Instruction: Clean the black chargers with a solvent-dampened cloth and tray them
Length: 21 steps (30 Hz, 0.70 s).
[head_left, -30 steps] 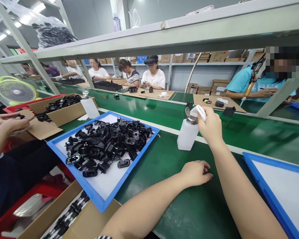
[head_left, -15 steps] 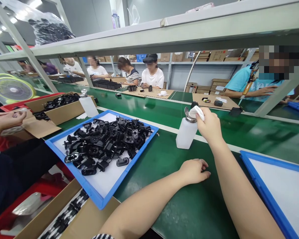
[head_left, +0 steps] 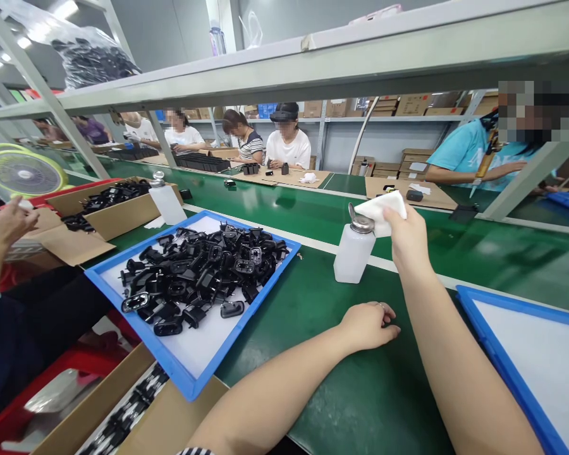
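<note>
My right hand [head_left: 411, 237] pinches a folded white cloth [head_left: 384, 208], held just beside and above the top of a white pump dispenser bottle [head_left: 353, 258]. The bottle stands upright on the green work surface, its hinged metal lid tipped up. My left hand [head_left: 368, 325] rests on the surface in front of the bottle, fingers loosely curled and slightly apart, with nothing visible in them. To the left, a blue-rimmed tray [head_left: 227, 344] with a white base carries a heap of black plastic plug parts [head_left: 208, 268].
A second blue-rimmed tray [head_left: 490, 354] lies at the right. Another dispenser bottle [head_left: 168, 202] and a cardboard box [head_left: 123, 218] of black parts stand at the back left. A co-worker's hand [head_left: 12, 221] is at the far left. A shelf beam [head_left: 284, 66] crosses overhead.
My right hand has moved slightly right and the cloth has come off the bottle's top, now showing more spread out. My left hand stays in place. The co-worker's hand at the left has shifted left.
</note>
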Motion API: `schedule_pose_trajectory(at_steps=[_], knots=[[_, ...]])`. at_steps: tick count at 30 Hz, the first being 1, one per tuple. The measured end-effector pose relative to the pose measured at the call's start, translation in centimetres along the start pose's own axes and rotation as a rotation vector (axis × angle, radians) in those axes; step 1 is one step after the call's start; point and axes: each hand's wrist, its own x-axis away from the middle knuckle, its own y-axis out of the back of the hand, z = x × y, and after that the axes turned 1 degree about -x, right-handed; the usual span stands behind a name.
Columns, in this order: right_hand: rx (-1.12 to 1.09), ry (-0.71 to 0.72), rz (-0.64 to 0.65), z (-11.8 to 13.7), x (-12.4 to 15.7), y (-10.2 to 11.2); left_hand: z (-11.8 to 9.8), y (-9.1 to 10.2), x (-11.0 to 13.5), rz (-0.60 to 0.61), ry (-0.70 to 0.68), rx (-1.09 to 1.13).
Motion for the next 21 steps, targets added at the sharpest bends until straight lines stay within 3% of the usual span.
schedule_pose_trajectory(at_steps=[3, 12, 21], knots=[[-0.067, -0.046, -0.051, -0.2, -0.2, -0.5, 0.1, -0.1, -0.1, 0.002, -0.009, -0.004], [0.312, 0.282, 0.032, -0.9, 1.2, -1.5, 0.1, 0.0, 0.0, -0.002, -0.059, -0.063], [0.370, 0.389, 0.067, -1.2, 1.2, -1.3, -0.3, 0.3, 0.1, 0.007, -0.062, -0.122]])
